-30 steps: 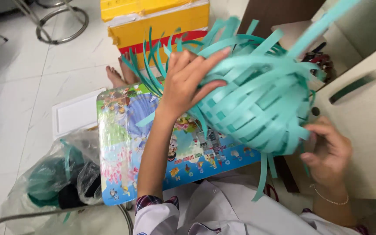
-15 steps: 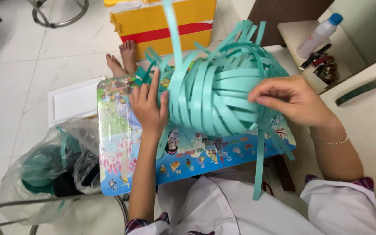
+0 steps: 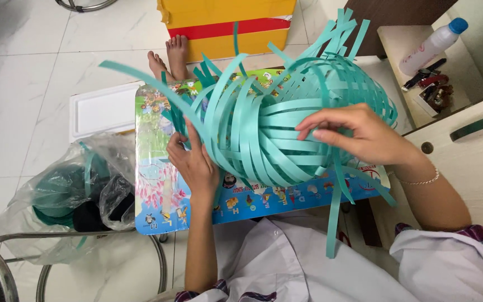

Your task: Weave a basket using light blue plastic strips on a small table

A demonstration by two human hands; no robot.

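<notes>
The woven basket (image 3: 286, 131), built from flat teal strips, lies on its side on a colourful picture board (image 3: 157, 184) that serves as the bench across the person's lap. Loose strip ends fan out from its open rim toward the far side and upward; one long strip (image 3: 146, 84) arcs out to the left, and another strip end (image 3: 334, 218) hangs down over the near edge of the board.

The left hand (image 3: 194, 162) rests flat against the basket's lower left flank, fingers extended and lying together, pressing on the strips rather than clamped round them. This placement appears to brace the shell so it cannot roll.

The right hand (image 3: 359, 134) lies over the upper right side, fingers curled loosely, fingertips touching a horizontal strip; whether a strip is pinched cannot be told.

A clear plastic bag (image 3: 62, 190) with more teal material sits on the floor to the left, within reach. A white bottle (image 3: 431, 45) lies on a low shelf, well apart.
</notes>
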